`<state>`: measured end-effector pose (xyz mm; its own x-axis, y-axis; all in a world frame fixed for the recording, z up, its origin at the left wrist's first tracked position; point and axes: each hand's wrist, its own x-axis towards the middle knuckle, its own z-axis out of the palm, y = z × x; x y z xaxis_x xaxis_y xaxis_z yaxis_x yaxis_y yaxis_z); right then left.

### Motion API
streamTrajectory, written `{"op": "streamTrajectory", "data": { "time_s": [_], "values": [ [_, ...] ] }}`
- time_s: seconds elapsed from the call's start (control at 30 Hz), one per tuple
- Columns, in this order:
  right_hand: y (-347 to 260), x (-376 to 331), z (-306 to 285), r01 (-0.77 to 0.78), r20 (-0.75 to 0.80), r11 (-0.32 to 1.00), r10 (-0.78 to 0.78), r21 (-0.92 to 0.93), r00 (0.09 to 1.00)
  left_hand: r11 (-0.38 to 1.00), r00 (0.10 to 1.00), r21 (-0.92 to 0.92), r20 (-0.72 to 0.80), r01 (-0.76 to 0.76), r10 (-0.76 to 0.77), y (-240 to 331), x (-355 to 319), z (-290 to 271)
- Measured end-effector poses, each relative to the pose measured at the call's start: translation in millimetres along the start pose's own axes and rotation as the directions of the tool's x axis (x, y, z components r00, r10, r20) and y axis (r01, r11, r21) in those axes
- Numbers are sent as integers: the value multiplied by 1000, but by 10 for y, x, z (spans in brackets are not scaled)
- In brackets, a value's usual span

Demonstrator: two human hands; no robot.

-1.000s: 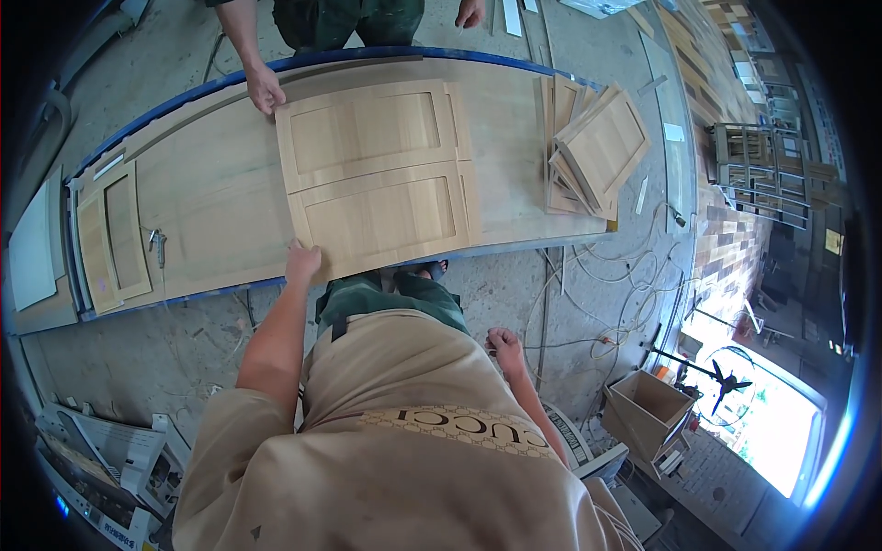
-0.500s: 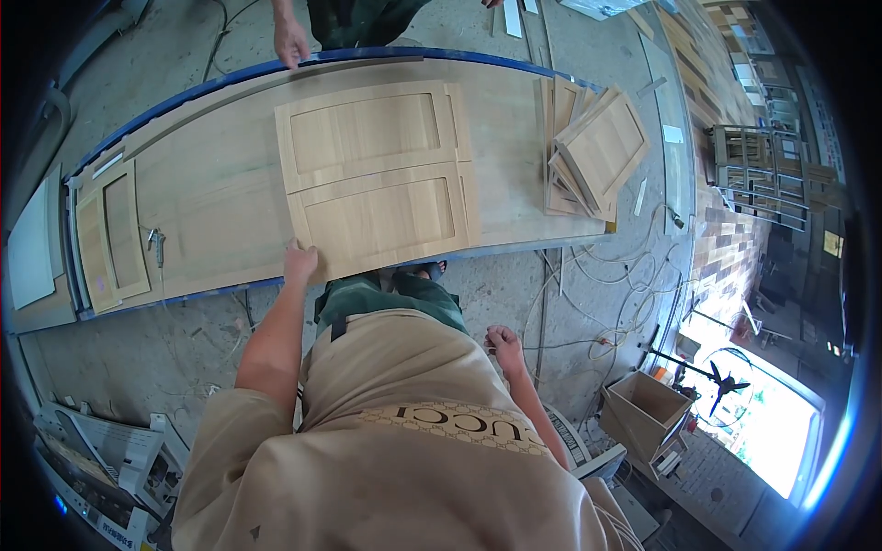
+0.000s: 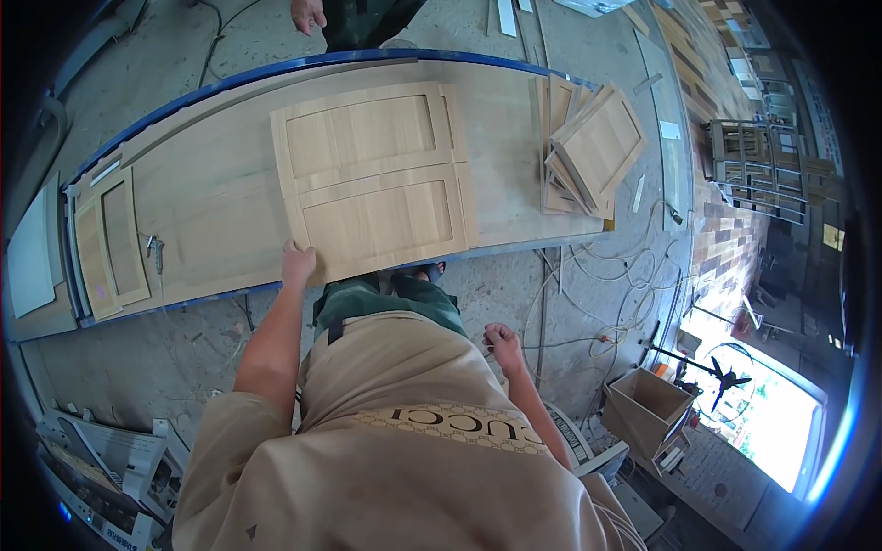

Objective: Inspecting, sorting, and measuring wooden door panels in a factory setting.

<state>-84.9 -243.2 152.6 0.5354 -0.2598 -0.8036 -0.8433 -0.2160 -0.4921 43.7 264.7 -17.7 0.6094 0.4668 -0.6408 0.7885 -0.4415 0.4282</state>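
Observation:
My left hand [image 3: 299,264] grips the near left corner of a light wooden cabinet door [image 3: 377,220], thumb on top; its other fingertips are partly hidden. This door has a recessed panel and lies flat on the workbench, its near edge sticking out slightly over the bench edge. Directly beyond it lies a matching door [image 3: 363,133], the two long edges against each other. Along their right side more wood shows, perhaps pieces underneath. My right hand [image 3: 503,347] hangs beside my body, fingers curled closed, with nothing visible in it.
The long workbench [image 3: 211,202] has a blue edge. On its right lies a fanned stack of doors [image 3: 597,147]; on its left, an air blow gun [image 3: 156,253] and a narrow frame [image 3: 119,239]. Hoses [image 3: 616,312] tangle on the floor. Another person's hand [image 3: 308,16] is across the bench.
The other person's hand has lifted off the far bench edge and drawn back. My left hand stays on the door corner, and my right hand still hangs at my side.

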Motion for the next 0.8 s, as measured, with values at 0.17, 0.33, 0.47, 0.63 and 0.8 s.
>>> {"op": "streamTrajectory", "data": {
  "time_s": [0.17, 0.33, 0.47, 0.63, 0.8],
  "values": [
    [-182, 51, 106, 56, 4, 998, -56, 17, 998, 1000, 1000, 3, 0, 10, -10, -37, 48, -155],
    [-41, 9, 8, 45, 14, 999, -44, -25, 999, 974, 995, 204, 34, -98, 94, 826, -186, -177],
    [87, -64, -1, 53, -3, 998, -54, -26, 999, 793, 900, 444, 79, -417, 428, 1269, -45, 70],
    [221, -326, -34, -27, -57, 999, 25, -18, 998, 479, 707, 697, 56, -533, 705, 1337, 197, 171],
    [458, -497, -40, -98, -69, 995, 99, 26, 993, 401, 604, 688, 68, -605, 794, 1120, 254, 240]
  ]
}}
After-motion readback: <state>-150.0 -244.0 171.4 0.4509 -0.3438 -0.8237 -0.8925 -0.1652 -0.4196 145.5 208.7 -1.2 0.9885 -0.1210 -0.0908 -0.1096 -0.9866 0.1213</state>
